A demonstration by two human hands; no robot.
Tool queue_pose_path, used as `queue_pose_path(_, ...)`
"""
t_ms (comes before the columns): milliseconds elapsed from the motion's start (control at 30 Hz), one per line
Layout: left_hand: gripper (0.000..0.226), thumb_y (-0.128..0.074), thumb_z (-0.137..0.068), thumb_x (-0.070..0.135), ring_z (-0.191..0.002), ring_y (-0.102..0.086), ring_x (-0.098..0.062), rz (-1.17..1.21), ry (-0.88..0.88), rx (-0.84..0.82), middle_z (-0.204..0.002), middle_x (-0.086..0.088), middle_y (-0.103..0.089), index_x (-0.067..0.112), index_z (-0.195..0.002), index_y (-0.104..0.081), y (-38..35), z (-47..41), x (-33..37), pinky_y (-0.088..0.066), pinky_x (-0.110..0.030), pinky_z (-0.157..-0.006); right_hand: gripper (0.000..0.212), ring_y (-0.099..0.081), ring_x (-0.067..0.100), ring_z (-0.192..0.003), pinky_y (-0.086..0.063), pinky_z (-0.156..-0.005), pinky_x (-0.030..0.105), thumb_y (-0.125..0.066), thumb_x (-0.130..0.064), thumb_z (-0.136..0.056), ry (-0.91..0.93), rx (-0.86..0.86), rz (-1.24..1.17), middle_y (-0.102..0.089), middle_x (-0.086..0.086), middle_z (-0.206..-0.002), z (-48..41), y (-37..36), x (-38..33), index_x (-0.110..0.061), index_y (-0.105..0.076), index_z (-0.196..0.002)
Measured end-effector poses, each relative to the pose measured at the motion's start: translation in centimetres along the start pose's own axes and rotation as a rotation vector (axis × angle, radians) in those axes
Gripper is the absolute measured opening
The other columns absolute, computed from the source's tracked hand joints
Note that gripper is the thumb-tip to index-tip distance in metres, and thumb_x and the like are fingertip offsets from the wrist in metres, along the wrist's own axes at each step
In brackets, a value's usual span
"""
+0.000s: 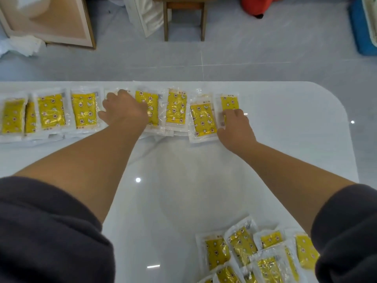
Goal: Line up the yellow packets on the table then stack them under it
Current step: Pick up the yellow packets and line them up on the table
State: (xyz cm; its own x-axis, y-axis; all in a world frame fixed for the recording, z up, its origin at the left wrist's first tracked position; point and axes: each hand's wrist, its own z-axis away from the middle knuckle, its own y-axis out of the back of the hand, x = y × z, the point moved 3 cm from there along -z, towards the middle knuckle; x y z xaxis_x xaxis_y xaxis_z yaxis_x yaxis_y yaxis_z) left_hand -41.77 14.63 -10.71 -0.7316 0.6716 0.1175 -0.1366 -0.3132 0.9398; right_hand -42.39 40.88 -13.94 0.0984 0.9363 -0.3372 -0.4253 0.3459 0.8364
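Head view looks down on yellow packets (176, 108) laid side by side in a row along the far edge of a glossy white counter (285, 139), some overlapping their neighbours or lying on further packets beneath. Each is a clear, crinkled plastic pouch with a wide white border round a bright yellow panel printed with small stars, crescent moons and round reddish flower shapes. A short line of print sits on the top strip of several pouches, too blurred to read. A loose heap (242, 244) of the same pouches lies at the near right corner, tilted every way. The left hand (123, 112) rests palm down on a packet in the middle of the row, fingers reaching forward and thumb spread to the left. The right hand (235, 127) has bent fingers on the rightmost packet (229, 102) and seems to pinch its near end against the thumb. Dark sleeves (51, 231) are pushed up both arms.
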Motion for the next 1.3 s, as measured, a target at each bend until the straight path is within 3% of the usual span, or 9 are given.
queue_pose_path(133,0.068,-0.067,-0.084,0.046,-0.13,-0.039,-0.032,-0.011,-0.018,0.036,-0.136,-0.014,-0.043,0.009,-0.133,-0.038,-0.5,0.6,-0.3,-0.031,-0.048,-0.103,0.051,-0.041,0.032,-0.125,-0.039,-0.099,0.043,-0.052,-0.013,-0.09,0.024,-0.011,0.006,-0.039,0.009,-0.142,0.7,-0.1,0.6,-0.013,-0.04,-0.139)
queue_pose_path(200,0.063,-0.068,-0.084,0.043,-0.126,-0.042,-0.032,0.004,-0.08,0.096,-0.133,-0.013,-0.045,0.01,-0.13,-0.04,-0.6,1.4,-0.1,-0.033,-0.048,-0.1,0.054,-0.04,0.031,-0.127,-0.038,-0.1,0.042,-0.053,-0.013,-0.09,0.033,-0.021,-0.006,-0.04,0.008,-0.143,1.0,0.1,0.8,-0.014,-0.038,-0.141)
queue_pose_path(367,0.044,-0.062,-0.088,0.037,-0.123,-0.043,-0.027,-0.043,-0.6,0.106,-0.13,-0.007,-0.047,0.019,-0.126,-0.049,-1.1,5.9,2.1,-0.032,-0.044,-0.099,0.048,-0.045,0.028,-0.123,-0.043,-0.095,0.04,-0.054,-0.015,-0.089,0.071,-0.108,0.034,-0.044,0.001,-0.14,1.8,0.1,2.0,-0.018,-0.043,-0.136)
queue_pose_path(467,0.063,-0.056,-0.091,0.046,-0.145,-0.015,-0.027,-0.341,-0.971,-0.091,-0.156,-0.006,-0.022,0.031,-0.146,-0.03,-3.3,8.6,3.1,-0.017,-0.052,-0.114,0.052,-0.041,0.026,-0.131,-0.041,-0.099,0.041,-0.054,-0.016,-0.09,0.094,-0.167,0.143,-0.033,-0.003,-0.149,2.1,0.1,2.7,-0.019,-0.041,-0.14)
queue_pose_path(600,0.069,-0.04,-0.096,0.055,-0.147,0.015,-0.032,-0.705,-1.207,-0.145,-0.161,-0.008,0.013,0.04,-0.152,-0.003,-6.8,10.2,3.8,0.001,-0.061,-0.115,0.056,-0.036,0.025,-0.135,-0.04,-0.103,0.043,-0.054,-0.017,-0.088,0.092,-0.151,0.142,-0.031,-0.004,-0.152,2.0,0.1,3.0,-0.022,-0.039,-0.142)
queue_pose_path(800,0.061,-0.036,-0.099,0.05,-0.145,0.016,-0.039,-0.986,-1.368,-0.041,-0.159,-0.011,0.02,0.041,-0.151,-0.006,-8.0,10.8,4.9,0.002,-0.065,-0.113,0.068,-0.004,0.025,-0.149,-0.029,-0.109,0.051,-0.053,-0.023,-0.091,0.119,-0.146,0.236,-0.002,-0.007,-0.162,2.2,-0.4,3.8,-0.03,-0.021,-0.151)
queue_pose_path(1133,0.057,-0.032,-0.099,0.05,-0.147,0.014,-0.033,-0.854,-1.232,-0.13,-0.16,-0.008,0.017,0.035,-0.151,-0.016,-7.4,10.3,5.6,-0.001,-0.063,-0.114,0.068,-0.004,0.026,-0.148,-0.028,-0.11,0.052,-0.054,-0.022,-0.09,0.107,-0.163,0.223,-0.003,-0.01,-0.162,1.5,-0.1,4.3,-0.031,-0.022,-0.15)
queue_pose_path(1233,0.048,-0.035,-0.101,0.038,-0.148,0.008,-0.028,-0.677,-1.226,-0.19,-0.162,-0.008,0.003,0.029,-0.147,-0.03,-6.7,12.7,4.9,0.0,-0.058,-0.117,0.066,-0.007,0.026,-0.149,-0.03,-0.111,0.051,-0.053,-0.023,-0.091,0.133,-0.123,0.205,-0.007,-0.006,-0.162,2.9,-0.1,4.7,-0.027,-0.024,-0.15)
queue_pose_path(1300,0.041,-0.038,-0.1,0.026,-0.147,-0.01,-0.026,-0.506,-1.222,-0.221,-0.158,-0.007,-0.019,0.024,-0.14,-0.042,-6.6,15.1,3.9,-0.005,-0.049,-0.118,0.064,-0.013,0.025,-0.147,-0.03,-0.111,0.046,-0.053,-0.021,-0.091,0.158,-0.073,0.186,-0.013,-0.001,-0.161,4.9,-0.1,5.4,-0.023,-0.028,-0.149)
